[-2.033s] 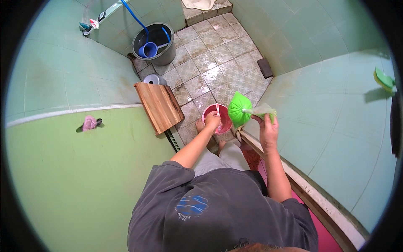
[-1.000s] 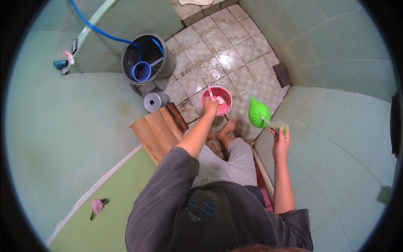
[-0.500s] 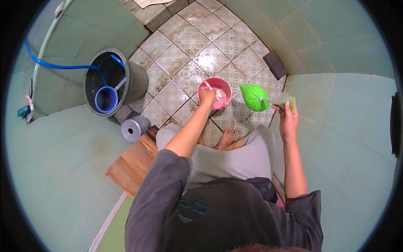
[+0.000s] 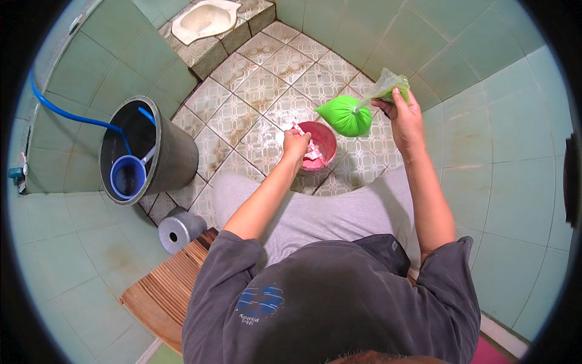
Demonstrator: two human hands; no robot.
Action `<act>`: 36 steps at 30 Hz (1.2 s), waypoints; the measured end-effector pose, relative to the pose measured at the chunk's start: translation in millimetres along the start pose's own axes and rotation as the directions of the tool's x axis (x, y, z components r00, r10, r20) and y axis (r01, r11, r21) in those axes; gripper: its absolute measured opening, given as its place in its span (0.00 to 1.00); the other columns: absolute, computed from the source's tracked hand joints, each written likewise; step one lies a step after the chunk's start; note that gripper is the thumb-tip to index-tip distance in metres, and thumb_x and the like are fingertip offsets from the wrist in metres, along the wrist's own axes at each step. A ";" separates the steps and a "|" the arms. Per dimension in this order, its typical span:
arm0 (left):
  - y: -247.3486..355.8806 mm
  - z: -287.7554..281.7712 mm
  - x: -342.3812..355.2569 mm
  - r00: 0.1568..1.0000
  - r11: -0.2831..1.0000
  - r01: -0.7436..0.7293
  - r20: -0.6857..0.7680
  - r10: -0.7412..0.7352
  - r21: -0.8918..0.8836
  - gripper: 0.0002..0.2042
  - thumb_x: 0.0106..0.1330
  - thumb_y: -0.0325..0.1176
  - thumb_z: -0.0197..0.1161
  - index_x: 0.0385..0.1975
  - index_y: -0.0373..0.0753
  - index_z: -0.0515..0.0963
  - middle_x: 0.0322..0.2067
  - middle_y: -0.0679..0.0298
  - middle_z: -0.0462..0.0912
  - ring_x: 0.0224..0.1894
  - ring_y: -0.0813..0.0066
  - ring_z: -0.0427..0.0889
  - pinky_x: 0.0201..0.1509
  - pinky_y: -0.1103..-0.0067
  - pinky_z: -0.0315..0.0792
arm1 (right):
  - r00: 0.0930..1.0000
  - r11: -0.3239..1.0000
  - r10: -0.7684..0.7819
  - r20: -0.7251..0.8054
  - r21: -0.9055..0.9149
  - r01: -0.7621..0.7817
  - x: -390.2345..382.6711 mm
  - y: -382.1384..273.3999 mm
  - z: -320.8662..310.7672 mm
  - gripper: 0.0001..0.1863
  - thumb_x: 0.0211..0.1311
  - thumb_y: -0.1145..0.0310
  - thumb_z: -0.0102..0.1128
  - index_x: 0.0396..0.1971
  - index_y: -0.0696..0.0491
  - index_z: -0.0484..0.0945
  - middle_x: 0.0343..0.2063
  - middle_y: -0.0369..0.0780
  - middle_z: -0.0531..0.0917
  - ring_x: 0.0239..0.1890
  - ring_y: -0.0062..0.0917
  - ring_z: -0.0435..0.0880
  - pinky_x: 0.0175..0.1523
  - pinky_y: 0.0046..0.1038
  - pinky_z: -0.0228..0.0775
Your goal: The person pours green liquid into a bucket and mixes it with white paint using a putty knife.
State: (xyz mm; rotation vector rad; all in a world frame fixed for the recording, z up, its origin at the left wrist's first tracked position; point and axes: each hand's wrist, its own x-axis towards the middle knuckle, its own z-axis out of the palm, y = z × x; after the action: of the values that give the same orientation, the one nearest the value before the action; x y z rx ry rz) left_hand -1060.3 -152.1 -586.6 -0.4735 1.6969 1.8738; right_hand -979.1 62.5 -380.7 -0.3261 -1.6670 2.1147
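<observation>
Well out to the left of the red bucket [image 4: 327, 136], a blue hose [image 4: 79, 113] is curving in and dipping into a big dark bucket [image 4: 176, 151], where a blue dipper [image 4: 128, 177] is resting. Nearer you, on that same left side of the red bucket, a wooden board [image 4: 163, 285] is lying by your sleeve, and a silver cylinder [image 4: 182, 232] with a dark hole in its end is sitting just past it! Far beyond the red bucket, up to its left, a white squat toilet [image 4: 206, 21] is standing on its tiled step. Now your left hand [image 4: 296, 144]: it's hovering at the red bucket's left rim, fingers closing round a pink-and-white strip [image 4: 314, 153], and I'm not managing to tell if that's the handle. Just right of the red bucket, the bright green bag [image 4: 348, 116] is bulging below its tied knot, pointed end facing left. And further right of the red bucket, your right hand [image 4: 401, 115] is pinching the bag's clear plastic tail [image 4: 385, 86] between thumb and fingers
</observation>
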 end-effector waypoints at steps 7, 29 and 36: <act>9.2 -7.3 -15.2 0.977 0.859 -0.162 -0.041 0.208 0.486 0.26 0.61 0.35 0.71 0.54 0.29 0.69 0.40 0.52 0.79 0.43 0.59 0.79 0.53 0.66 0.75 | 1.000 1.000 -0.008 0.009 -0.012 0.008 9.4 -2.3 22.8 0.13 0.78 0.66 0.48 0.51 0.57 0.75 0.44 0.40 0.83 0.44 0.26 0.84 0.54 0.33 0.80; 152.8 44.9 -98.8 0.285 0.227 -0.946 0.260 0.922 0.233 0.09 0.62 0.20 0.61 0.42 0.31 0.82 0.37 0.51 0.81 0.39 0.51 0.82 0.44 0.67 0.76 | 0.797 0.477 0.467 0.384 -0.868 0.139 -133.4 -8.5 -6.1 0.18 0.71 0.57 0.58 0.48 0.57 0.79 0.44 0.51 0.83 0.50 0.43 0.83 0.57 0.39 0.73; 169.7 41.1 -111.5 0.317 0.263 -0.939 0.265 0.911 0.220 0.07 0.64 0.22 0.62 0.40 0.29 0.81 0.37 0.51 0.81 0.37 0.50 0.82 0.42 0.68 0.76 | 0.421 0.431 0.791 0.444 -0.893 0.131 -218.1 7.6 -27.4 0.21 0.70 0.50 0.56 0.46 0.52 0.84 0.46 0.47 0.84 0.49 0.45 0.82 0.57 0.41 0.73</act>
State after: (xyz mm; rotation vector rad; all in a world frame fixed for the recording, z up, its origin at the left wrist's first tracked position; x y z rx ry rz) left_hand -1073.5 -137.3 -380.3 1.0489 2.4393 2.1194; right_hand -776.3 -16.7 -411.6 0.1767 -3.6242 1.4817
